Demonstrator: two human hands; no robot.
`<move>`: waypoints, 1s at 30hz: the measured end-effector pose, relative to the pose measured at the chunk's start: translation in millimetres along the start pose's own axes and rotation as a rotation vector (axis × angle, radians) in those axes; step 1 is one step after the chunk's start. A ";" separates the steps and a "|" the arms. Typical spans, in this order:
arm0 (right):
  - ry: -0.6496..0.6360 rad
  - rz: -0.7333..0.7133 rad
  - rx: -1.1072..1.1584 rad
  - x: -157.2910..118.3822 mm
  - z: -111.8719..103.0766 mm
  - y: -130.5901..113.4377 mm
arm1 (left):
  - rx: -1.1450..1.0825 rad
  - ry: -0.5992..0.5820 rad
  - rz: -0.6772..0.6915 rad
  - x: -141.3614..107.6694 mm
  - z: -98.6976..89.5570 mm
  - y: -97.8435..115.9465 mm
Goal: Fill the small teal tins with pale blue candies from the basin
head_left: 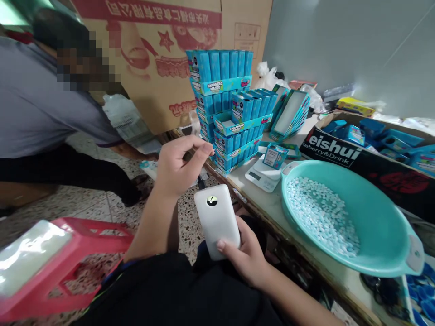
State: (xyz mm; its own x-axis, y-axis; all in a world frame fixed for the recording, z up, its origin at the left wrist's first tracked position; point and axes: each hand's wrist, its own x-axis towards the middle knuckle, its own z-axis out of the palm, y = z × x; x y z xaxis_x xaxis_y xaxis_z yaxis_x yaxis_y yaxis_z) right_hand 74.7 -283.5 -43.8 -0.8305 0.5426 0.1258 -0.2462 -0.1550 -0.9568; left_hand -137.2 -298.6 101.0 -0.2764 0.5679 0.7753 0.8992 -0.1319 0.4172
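My right hand (249, 256) grips a white power bank (217, 222) by its lower right edge, thumb across its face. It has a small round lit display, and a black cable (201, 183) runs from its top end. Just above it, my left hand (183, 165) is raised and closed, thumb and fingertips brought together. Whatever is in that pinch, if anything, is too small to make out. Beyond the left hand, stacked trays of blue candy boxes (238, 136) stand on the table's edge.
A turquoise basin (380, 226) of small pale candies sits at the right. Behind it is a black carton (343, 151) of blue boxes. A white scale (263, 174) bears one blue box (275, 156). A red stool (91, 240) stands at left, near a bending person (50, 99).
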 end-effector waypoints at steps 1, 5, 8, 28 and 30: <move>-0.009 0.002 -0.005 -0.3 0.5 0.5 | -0.002 -0.007 -0.004 0.1 0.0 -0.3; 0.003 0.000 -0.004 0.7 2.3 0.6 | -0.018 -0.059 0.008 -0.7 -1.0 -2.3; 0.039 0.023 0.022 2.8 4.5 1.0 | -0.034 -0.080 0.009 -1.6 -1.1 -5.8; 0.087 0.025 0.109 -4.0 8.2 10.8 | -0.143 -0.244 0.085 -10.2 24.1 -8.1; 0.120 0.026 0.086 -3.3 8.7 11.7 | -0.121 -0.236 0.145 -8.6 23.8 -7.0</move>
State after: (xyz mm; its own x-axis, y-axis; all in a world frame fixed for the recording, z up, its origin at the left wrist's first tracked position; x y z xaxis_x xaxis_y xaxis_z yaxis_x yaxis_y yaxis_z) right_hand 70.2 -294.3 -53.1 -0.7727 0.6316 0.0637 -0.2715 -0.2380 -0.9325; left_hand -133.0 -283.1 80.2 -0.0492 0.7075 0.7050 0.8727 -0.3128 0.3749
